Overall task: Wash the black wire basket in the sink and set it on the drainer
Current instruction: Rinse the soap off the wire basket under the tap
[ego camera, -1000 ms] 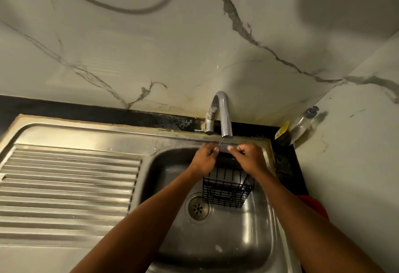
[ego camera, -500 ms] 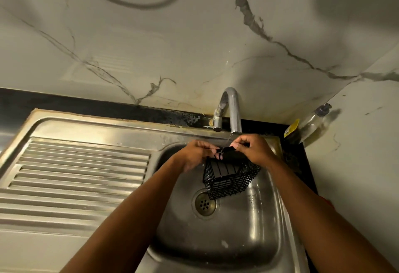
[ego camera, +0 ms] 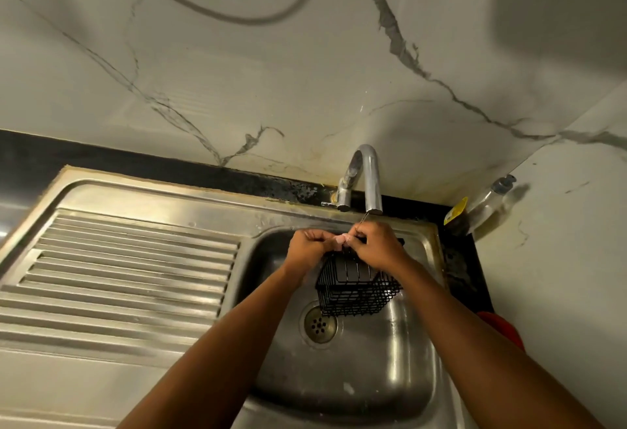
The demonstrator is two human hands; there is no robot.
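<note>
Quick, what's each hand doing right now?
Left hand: pinches the black wire basket by its top edge.
Right hand: grips the same edge.

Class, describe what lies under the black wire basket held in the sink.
Under the black wire basket is the steel sink bowl, with the drain showing at the basket's lower left corner. The bowl's floor directly behind the mesh is hidden.

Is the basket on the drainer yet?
No, the left hand and right hand hold the basket over the sink, beside the drainer.
</note>
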